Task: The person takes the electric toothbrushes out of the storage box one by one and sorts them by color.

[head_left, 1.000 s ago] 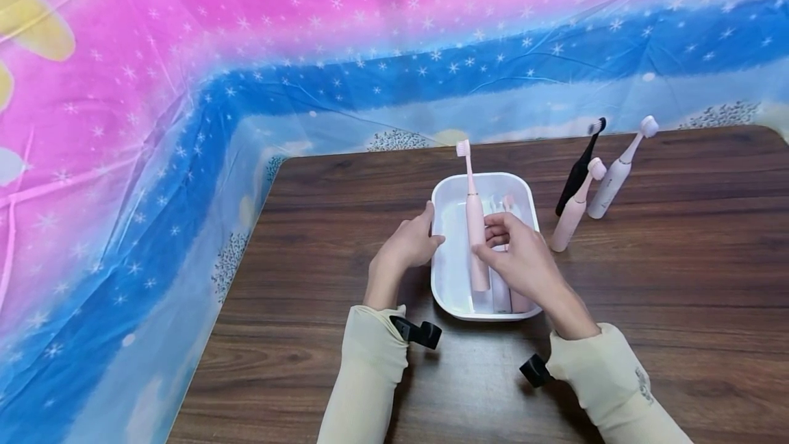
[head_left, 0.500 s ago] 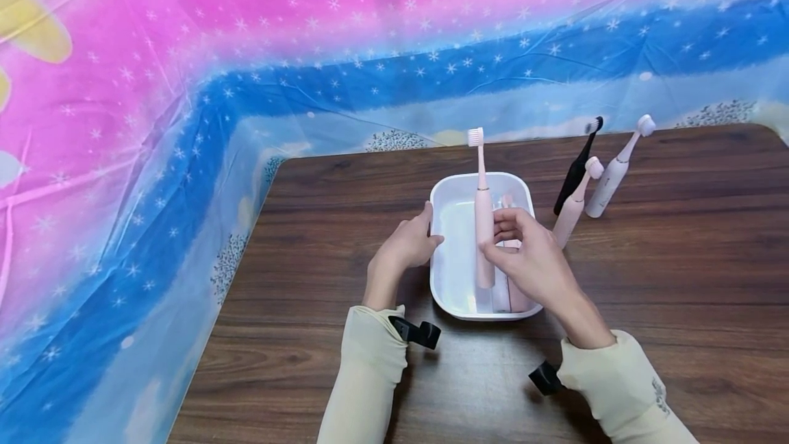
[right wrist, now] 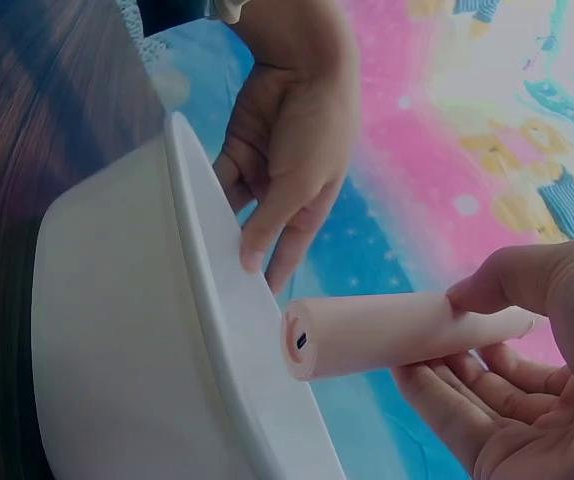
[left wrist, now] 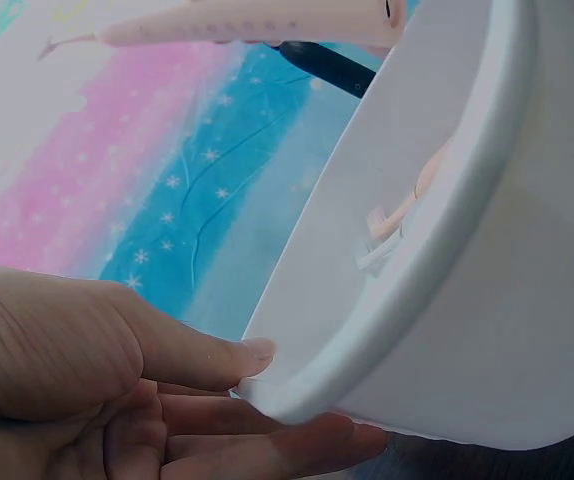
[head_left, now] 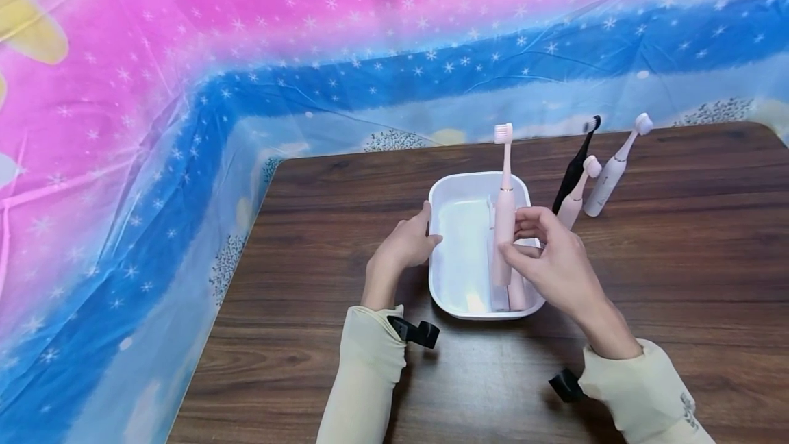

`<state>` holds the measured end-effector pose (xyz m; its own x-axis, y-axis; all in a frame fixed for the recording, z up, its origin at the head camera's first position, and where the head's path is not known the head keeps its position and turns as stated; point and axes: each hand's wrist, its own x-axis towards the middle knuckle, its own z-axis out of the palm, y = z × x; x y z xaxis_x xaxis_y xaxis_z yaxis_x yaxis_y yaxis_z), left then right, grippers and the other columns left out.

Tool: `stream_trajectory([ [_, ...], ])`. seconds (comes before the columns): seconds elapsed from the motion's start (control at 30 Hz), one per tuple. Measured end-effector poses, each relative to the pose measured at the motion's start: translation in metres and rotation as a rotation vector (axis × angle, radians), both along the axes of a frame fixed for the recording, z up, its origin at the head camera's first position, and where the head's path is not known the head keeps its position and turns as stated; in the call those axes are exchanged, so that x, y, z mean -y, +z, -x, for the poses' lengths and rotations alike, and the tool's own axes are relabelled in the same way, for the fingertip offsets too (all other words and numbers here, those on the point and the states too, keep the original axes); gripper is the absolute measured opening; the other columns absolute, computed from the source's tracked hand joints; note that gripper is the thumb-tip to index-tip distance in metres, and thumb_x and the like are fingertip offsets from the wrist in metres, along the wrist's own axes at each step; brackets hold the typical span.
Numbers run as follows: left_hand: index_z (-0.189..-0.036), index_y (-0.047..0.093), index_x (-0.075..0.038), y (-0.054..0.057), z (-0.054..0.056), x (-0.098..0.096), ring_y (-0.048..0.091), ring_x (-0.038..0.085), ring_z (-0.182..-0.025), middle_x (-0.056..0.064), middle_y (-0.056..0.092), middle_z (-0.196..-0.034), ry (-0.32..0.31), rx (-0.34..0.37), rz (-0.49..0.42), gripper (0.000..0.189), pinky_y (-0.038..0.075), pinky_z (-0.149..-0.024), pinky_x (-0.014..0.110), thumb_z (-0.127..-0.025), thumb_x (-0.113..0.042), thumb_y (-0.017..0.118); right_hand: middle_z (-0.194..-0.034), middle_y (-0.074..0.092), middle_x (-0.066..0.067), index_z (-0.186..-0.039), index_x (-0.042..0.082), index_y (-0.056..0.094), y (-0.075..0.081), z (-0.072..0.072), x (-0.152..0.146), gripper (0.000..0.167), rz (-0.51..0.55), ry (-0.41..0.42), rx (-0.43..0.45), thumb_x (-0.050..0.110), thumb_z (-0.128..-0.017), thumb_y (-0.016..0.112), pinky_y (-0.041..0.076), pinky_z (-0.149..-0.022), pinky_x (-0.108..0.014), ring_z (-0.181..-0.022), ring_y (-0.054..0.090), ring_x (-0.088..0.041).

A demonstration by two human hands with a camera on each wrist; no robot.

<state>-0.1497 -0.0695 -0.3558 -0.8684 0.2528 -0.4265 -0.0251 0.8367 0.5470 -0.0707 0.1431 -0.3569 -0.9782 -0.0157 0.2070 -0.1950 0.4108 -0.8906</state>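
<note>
My right hand point(head_left: 557, 266) pinches a pink electric toothbrush point(head_left: 505, 221) by its handle, thumb on one side and fingers on the other. The brush is upright, head at the top, over the right half of a white plastic tub point(head_left: 457, 245). In the right wrist view the charging port on the handle's base point(right wrist: 300, 341) faces the tub. My left hand point(head_left: 403, 245) holds the tub's left rim, thumb over the edge and fingers beneath it outside. Inside the tub, a pink toothbrush point(head_left: 517, 294) and a white one point(head_left: 498, 299) lie along the right side, partly hidden.
Right of the tub, a black electric toothbrush point(head_left: 574, 171), a white one point(head_left: 609, 187) and another pink one point(head_left: 570, 210) stand upright on the brown wooden table point(head_left: 296, 245). A patterned cloth point(head_left: 370, 74) hangs behind and at the left edge.
My right hand has moved rightward with the pink toothbrush, from the middle of the tub to above its right side. The left hand stays on the rim.
</note>
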Motion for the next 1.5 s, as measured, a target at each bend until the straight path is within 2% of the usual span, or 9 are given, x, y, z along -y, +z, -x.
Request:
stream_trajectory([
  [0.27,-0.156,0.004,-0.015,-0.001,0.001,0.000,0.034,0.020,-0.140,0.006,0.027,-0.157,-0.006,-0.013,0.007,0.069,0.037,-0.106,0.041,-0.102,-0.027,0.046,-0.106,0.065,-0.018,-0.117,-0.003,0.052,0.000,-0.007,-0.010,0.038,0.014,-0.015,-0.048,0.000,-0.083,0.070,0.050,-0.077,-0.012,-0.092,0.057,0.004],
  [0.57,-0.156,0.005,-0.016,0.000,0.000,0.000,0.034,0.020,-0.140,0.005,0.027,-0.158,0.008,-0.005,0.002,0.069,0.036,-0.107,0.042,-0.102,-0.026,0.046,-0.100,0.063,-0.017,-0.116,-0.007,0.051,-0.004,-0.011,-0.020,0.041,0.048,-0.043,-0.122,-0.006,-0.081,0.071,0.050,-0.077,-0.011,-0.088,0.058,0.008],
  [0.67,-0.156,0.004,-0.017,0.000,0.000,0.000,0.035,0.020,-0.140,0.005,0.026,-0.158,0.007,0.000,0.003,0.069,0.036,-0.106,0.042,-0.102,-0.026,0.046,-0.097,0.062,-0.011,-0.114,-0.009,0.050,-0.006,-0.011,-0.023,0.041,0.069,-0.050,-0.154,-0.010,-0.079,0.070,0.050,-0.077,-0.012,-0.087,0.059,0.007],
  [0.87,-0.156,0.003,-0.016,0.000,-0.001,0.000,0.031,0.019,-0.142,0.004,0.025,-0.158,0.004,-0.002,0.005,0.068,0.036,-0.107,0.042,-0.102,-0.027,0.045,-0.096,0.060,0.012,-0.115,-0.009,0.051,-0.006,-0.014,-0.031,0.043,0.077,-0.081,-0.211,-0.013,-0.076,0.070,0.050,-0.078,-0.011,-0.089,0.060,0.006],
  [0.93,-0.156,0.003,-0.016,0.001,-0.001,-0.001,0.030,0.019,-0.142,0.004,0.024,-0.159,0.005,0.000,0.009,0.069,0.035,-0.107,0.042,-0.102,-0.027,0.045,-0.096,0.059,0.014,-0.115,-0.009,0.051,-0.006,-0.015,-0.035,0.044,0.086,-0.089,-0.224,-0.015,-0.076,0.070,0.050,-0.078,-0.011,-0.090,0.060,0.006],
  [1.1,-0.156,0.003,-0.016,0.000,-0.001,-0.001,0.029,0.019,-0.143,0.004,0.023,-0.159,0.007,0.009,0.014,0.069,0.035,-0.108,0.042,-0.102,-0.027,0.045,-0.099,0.060,0.013,-0.115,-0.009,0.051,-0.007,-0.018,-0.043,0.045,0.117,-0.097,-0.238,-0.019,-0.074,0.069,0.050,-0.078,-0.012,-0.092,0.061,0.004],
  [1.33,-0.156,0.003,-0.018,0.000,-0.001,-0.001,0.044,0.019,-0.133,0.005,0.026,-0.158,0.008,0.008,0.003,0.069,0.038,-0.103,0.041,-0.102,-0.027,0.046,-0.105,0.061,0.012,-0.115,0.001,0.053,-0.010,-0.020,-0.054,0.050,0.143,-0.102,-0.257,-0.022,-0.073,0.067,0.050,-0.079,-0.013,-0.095,0.062,0.003],
  [1.5,-0.156,0.003,-0.017,0.000,-0.001,-0.001,0.044,0.019,-0.132,0.005,0.027,-0.157,0.007,0.008,-0.001,0.069,0.038,-0.104,0.042,-0.102,-0.026,0.046,-0.105,0.061,0.011,-0.117,0.001,0.052,-0.014,-0.020,-0.062,0.051,0.125,-0.122,-0.264,-0.021,-0.074,0.067,0.050,-0.079,-0.013,-0.094,0.063,0.002],
])
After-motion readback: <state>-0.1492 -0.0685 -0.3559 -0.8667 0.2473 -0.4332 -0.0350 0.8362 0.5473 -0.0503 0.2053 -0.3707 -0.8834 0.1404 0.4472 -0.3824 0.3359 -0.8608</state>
